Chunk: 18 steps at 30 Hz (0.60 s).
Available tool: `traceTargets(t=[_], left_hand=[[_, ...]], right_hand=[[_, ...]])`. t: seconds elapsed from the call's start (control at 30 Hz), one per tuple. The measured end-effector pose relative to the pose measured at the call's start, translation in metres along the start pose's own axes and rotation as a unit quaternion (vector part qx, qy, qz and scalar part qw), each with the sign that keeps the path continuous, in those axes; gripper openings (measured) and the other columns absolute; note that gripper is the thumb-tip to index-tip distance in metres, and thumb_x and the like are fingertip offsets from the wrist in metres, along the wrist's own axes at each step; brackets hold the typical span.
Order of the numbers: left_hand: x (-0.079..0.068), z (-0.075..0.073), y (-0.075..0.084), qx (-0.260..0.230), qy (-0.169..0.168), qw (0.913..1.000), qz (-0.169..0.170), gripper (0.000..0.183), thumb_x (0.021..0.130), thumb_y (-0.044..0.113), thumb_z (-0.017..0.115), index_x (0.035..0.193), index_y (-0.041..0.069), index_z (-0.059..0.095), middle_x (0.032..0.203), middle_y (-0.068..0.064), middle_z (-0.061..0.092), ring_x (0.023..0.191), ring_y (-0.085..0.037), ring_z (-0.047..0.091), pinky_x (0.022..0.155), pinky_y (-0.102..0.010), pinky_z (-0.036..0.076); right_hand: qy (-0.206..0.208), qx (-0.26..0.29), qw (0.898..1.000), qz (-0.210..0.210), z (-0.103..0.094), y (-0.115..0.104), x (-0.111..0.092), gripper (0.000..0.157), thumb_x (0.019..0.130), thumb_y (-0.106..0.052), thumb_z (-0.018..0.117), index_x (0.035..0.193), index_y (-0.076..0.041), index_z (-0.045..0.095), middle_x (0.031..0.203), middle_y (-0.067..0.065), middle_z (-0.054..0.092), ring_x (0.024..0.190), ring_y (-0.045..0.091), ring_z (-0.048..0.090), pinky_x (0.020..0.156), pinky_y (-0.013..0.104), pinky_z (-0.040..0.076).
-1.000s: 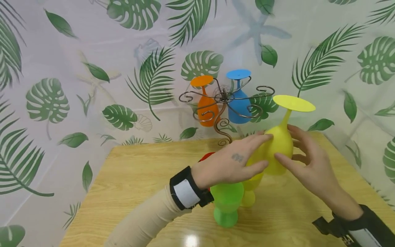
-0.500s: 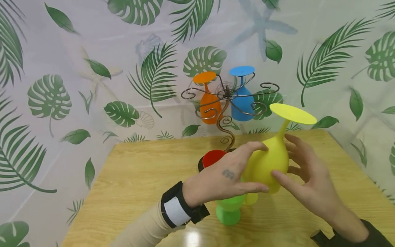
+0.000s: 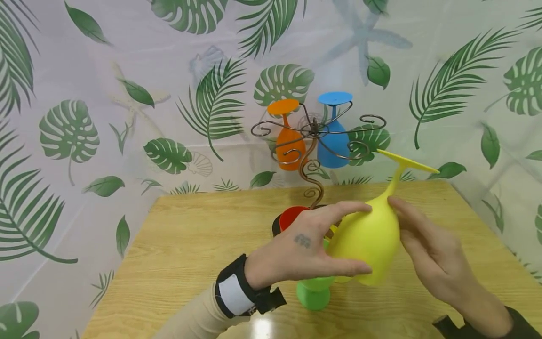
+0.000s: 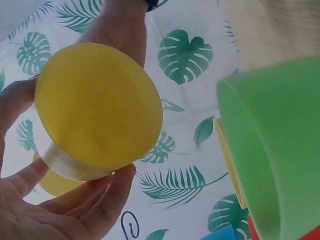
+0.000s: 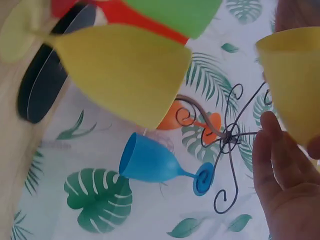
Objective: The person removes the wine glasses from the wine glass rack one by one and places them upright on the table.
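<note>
A yellow plastic goblet (image 3: 368,240) hangs tilted with its foot up, above the table. My left hand (image 3: 292,252) holds its bowl, thumb low and index finger near the top; in the left wrist view its other fingers curl around the rim. My right hand (image 3: 440,259) is at the goblet's right side, fingertips against the bowl just below the stem. In the right wrist view its fingers (image 5: 280,155) are fairly straight beside the bowl. Behind stands a wire glass rack (image 3: 314,129) with an orange goblet (image 3: 290,148) and a blue goblet (image 3: 333,146) hanging upside down.
A green goblet (image 3: 313,295) stands upright on the wooden table (image 3: 199,240), partly hidden by my left hand. A red goblet (image 3: 292,216) stands by the rack's black base (image 5: 55,65). Another yellow goblet (image 5: 125,75) shows in the right wrist view. Leaf-printed cloth (image 3: 127,155) hangs behind.
The yellow goblet has come lower and nearer, tilting so its foot leans right and its rim points down-left. Both hands moved down with it; the right thumb has left the bowl's front.
</note>
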<state>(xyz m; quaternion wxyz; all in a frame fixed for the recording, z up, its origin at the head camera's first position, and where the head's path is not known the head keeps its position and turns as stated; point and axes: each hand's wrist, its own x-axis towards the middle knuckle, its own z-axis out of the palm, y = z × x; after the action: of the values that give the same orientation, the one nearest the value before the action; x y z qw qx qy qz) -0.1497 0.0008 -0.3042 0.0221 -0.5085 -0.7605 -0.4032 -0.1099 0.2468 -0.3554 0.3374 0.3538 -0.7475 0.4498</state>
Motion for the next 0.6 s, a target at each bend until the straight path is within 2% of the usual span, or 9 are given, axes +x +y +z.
traceTargets(t=[0.03, 0.1, 0.17, 0.27, 0.33, 0.4, 0.5, 0.6], left_hand=[[-0.001, -0.001, 0.001, -0.007, 0.001, 1.0000, -0.001, 0.079, 0.080, 0.027, 0.089, 0.147, 0.015, 0.048, 0.140, -0.004, 0.062, 0.111, -0.005, 0.060, 0.082, -0.013, 0.053], [-0.001, -0.001, 0.003, -0.015, 0.001, 0.9999, -0.002, 0.078, 0.081, 0.028, 0.087, 0.147, 0.015, 0.049, 0.139, -0.004, 0.063, 0.109, -0.004, 0.061, 0.081, -0.012, 0.054], [-0.001, -0.002, 0.004, -0.020, 0.000, 0.9998, -0.004, 0.076, 0.083, 0.028, 0.086, 0.148, 0.015, 0.049, 0.139, -0.004, 0.063, 0.108, -0.003, 0.062, 0.080, -0.012, 0.054], [-0.001, -0.002, 0.005, -0.026, -0.003, 0.9995, -0.015, 0.074, 0.084, 0.028, 0.084, 0.149, 0.015, 0.050, 0.136, -0.004, 0.065, 0.103, -0.002, 0.063, 0.077, -0.012, 0.055], [-0.001, -0.003, 0.005, -0.033, -0.006, 0.9991, -0.025, 0.073, 0.086, 0.028, 0.083, 0.150, 0.016, 0.050, 0.135, -0.004, 0.066, 0.100, -0.002, 0.064, 0.076, -0.012, 0.055], [0.000, -0.003, 0.005, -0.037, -0.008, 0.9988, -0.030, 0.073, 0.087, 0.028, 0.082, 0.150, 0.016, 0.049, 0.134, -0.004, 0.066, 0.098, -0.001, 0.064, 0.075, -0.013, 0.056], [0.001, -0.002, 0.006, -0.039, -0.011, 0.9985, -0.035, 0.071, 0.089, 0.029, 0.080, 0.151, 0.017, 0.049, 0.133, -0.003, 0.066, 0.097, 0.000, 0.064, 0.075, -0.013, 0.056], [0.002, -0.001, 0.006, -0.038, -0.014, 0.9985, -0.036, 0.070, 0.090, 0.029, 0.078, 0.152, 0.018, 0.048, 0.133, 0.000, 0.067, 0.097, 0.001, 0.063, 0.075, -0.013, 0.056]], right_hand=[[0.006, -0.036, 0.999, -0.021, 0.000, 0.002, 0.000, 0.038, 0.106, -0.006, 0.046, 0.136, 0.017, 0.053, 0.139, -0.003, 0.063, 0.118, -0.002, 0.063, 0.095, 0.009, 0.049], [0.021, -0.105, 0.992, -0.060, 0.000, 0.005, 0.002, 0.049, 0.107, -0.026, 0.053, 0.130, 0.016, 0.059, 0.130, 0.001, 0.068, 0.112, -0.007, 0.063, 0.092, 0.006, 0.048], [0.037, -0.148, 0.985, -0.085, 0.002, 0.006, 0.003, 0.058, 0.106, -0.038, 0.053, 0.126, 0.016, 0.061, 0.124, 0.013, 0.068, 0.111, -0.009, 0.059, 0.091, 0.004, 0.046], [0.049, -0.172, 0.978, -0.103, 0.007, 0.004, 0.006, 0.058, 0.105, -0.040, 0.052, 0.128, 0.013, 0.061, 0.125, 0.033, 0.057, 0.119, -0.005, 0.053, 0.093, 0.004, 0.042], [0.057, -0.179, 0.975, -0.118, 0.010, 0.002, 0.008, 0.057, 0.105, -0.040, 0.052, 0.131, 0.011, 0.059, 0.133, 0.038, 0.050, 0.126, 0.002, 0.050, 0.099, 0.006, 0.040], [0.062, -0.182, 0.972, -0.134, 0.013, 0.000, 0.010, 0.057, 0.105, -0.039, 0.053, 0.132, 0.011, 0.058, 0.139, 0.038, 0.046, 0.134, 0.011, 0.048, 0.105, 0.010, 0.038], [0.071, -0.188, 0.965, -0.168, 0.016, -0.002, 0.013, 0.053, 0.105, -0.036, 0.054, 0.129, 0.010, 0.057, 0.142, 0.031, 0.050, 0.140, 0.025, 0.045, 0.116, 0.022, 0.035], [0.066, -0.186, 0.961, -0.192, 0.019, -0.005, 0.016, 0.049, 0.106, -0.034, 0.054, 0.128, 0.010, 0.056, 0.141, 0.025, 0.055, 0.144, 0.030, 0.043, 0.121, 0.029, 0.033]])
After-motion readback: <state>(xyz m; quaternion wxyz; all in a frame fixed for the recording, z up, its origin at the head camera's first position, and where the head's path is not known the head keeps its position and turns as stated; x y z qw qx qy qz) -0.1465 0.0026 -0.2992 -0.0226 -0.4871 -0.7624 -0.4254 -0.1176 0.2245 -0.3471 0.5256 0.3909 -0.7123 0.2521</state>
